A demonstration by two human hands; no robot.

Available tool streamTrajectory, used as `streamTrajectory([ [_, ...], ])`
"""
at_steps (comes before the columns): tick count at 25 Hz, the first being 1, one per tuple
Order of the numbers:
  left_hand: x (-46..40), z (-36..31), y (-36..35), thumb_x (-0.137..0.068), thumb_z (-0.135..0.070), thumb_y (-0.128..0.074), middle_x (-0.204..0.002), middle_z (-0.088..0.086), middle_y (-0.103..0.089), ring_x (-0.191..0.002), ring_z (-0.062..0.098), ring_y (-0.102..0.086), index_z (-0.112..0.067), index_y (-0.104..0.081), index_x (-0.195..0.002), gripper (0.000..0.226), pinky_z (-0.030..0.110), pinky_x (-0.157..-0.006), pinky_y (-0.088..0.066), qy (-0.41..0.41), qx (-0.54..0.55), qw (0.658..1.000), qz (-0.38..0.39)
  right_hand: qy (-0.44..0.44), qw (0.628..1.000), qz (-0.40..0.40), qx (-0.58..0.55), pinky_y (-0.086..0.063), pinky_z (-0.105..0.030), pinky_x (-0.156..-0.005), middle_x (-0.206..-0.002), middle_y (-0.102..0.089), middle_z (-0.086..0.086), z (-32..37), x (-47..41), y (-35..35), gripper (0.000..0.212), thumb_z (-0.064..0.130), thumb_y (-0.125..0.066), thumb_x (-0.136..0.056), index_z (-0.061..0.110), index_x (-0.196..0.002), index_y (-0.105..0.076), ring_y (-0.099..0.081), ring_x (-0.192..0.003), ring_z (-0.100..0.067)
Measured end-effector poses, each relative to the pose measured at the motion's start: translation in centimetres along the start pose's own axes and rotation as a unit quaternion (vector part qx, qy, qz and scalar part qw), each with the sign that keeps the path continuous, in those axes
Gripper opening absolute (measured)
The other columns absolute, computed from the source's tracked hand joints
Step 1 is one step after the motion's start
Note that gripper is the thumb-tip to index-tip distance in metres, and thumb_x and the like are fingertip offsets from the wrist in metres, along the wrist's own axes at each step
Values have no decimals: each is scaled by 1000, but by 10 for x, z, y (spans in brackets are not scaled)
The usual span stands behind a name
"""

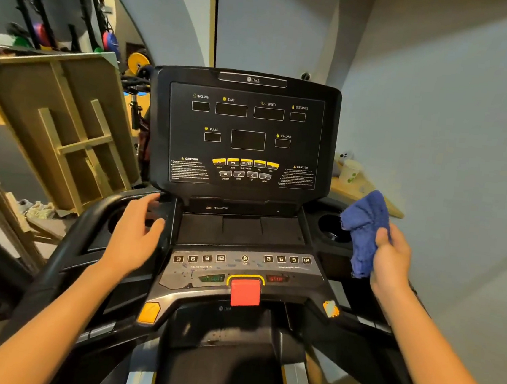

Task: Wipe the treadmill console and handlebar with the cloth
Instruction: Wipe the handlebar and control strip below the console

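Note:
The black treadmill console stands upright in the middle, its displays dark, with a grey button panel and a red safety key below it. A black handlebar curves down the left side. My right hand grips a crumpled blue cloth, held in the air over the right cup holder, apart from the console. My left hand is open, fingers spread, resting by the left edge of the console tray.
A wooden frame leans at the left, with weight plates and racks behind it. To the right of the console a paper cup stands on a wooden shelf against the pale wall. Clutter lies on the floor at the left.

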State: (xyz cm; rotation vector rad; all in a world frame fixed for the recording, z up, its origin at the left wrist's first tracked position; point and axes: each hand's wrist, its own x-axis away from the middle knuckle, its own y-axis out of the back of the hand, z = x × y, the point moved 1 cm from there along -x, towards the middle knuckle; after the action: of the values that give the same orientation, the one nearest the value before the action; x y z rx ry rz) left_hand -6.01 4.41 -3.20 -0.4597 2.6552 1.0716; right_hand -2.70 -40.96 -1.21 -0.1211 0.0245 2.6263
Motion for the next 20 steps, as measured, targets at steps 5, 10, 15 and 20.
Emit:
streamTrajectory([
  [5, 17, -5, -11, -93, -14, -59, -139, 9, -50, -123, 24, -53, -19, -39, -145, 56, 46, -103, -46, 21, -23, 1000, 5, 3, 1000, 15, 19, -51, -34, -70, -92, -66, -6, -10, 6, 14, 23, 19, -42, -106, 27, -100, -63, -64, -82, -22],
  [10, 31, -8, -16, -93, -16, -58, -138, 9, -51, -127, 24, -50, -19, -39, -145, 55, 40, -105, -42, 19, -37, 999, 8, 40, 991, 59, 114, -49, -26, -75, -101, -66, 0, -23, 20, 8, 24, 17, -40, -104, 19, -116, -61, -64, -92, -14],
  [15, 42, -11, -20, -93, -17, -58, -143, 8, -48, -130, 24, -48, -21, -39, -145, 55, 34, -103, -38, 29, -43, 999, 6, 46, 981, 100, 159, -46, -26, -90, -124, -62, -4, -51, 40, 3, 32, 19, -39, -105, 16, -132, -56, -59, -113, -17],
  [20, 50, -11, -21, -94, -16, -58, -145, 7, -47, -130, 23, -49, -22, -37, -146, 56, 33, -100, -42, 52, -51, 997, 1, 33, 981, 96, 166, -44, -25, -95, -129, -60, -3, -58, 43, -3, 33, 19, -39, -106, 17, -135, -54, -57, -117, -14],
])
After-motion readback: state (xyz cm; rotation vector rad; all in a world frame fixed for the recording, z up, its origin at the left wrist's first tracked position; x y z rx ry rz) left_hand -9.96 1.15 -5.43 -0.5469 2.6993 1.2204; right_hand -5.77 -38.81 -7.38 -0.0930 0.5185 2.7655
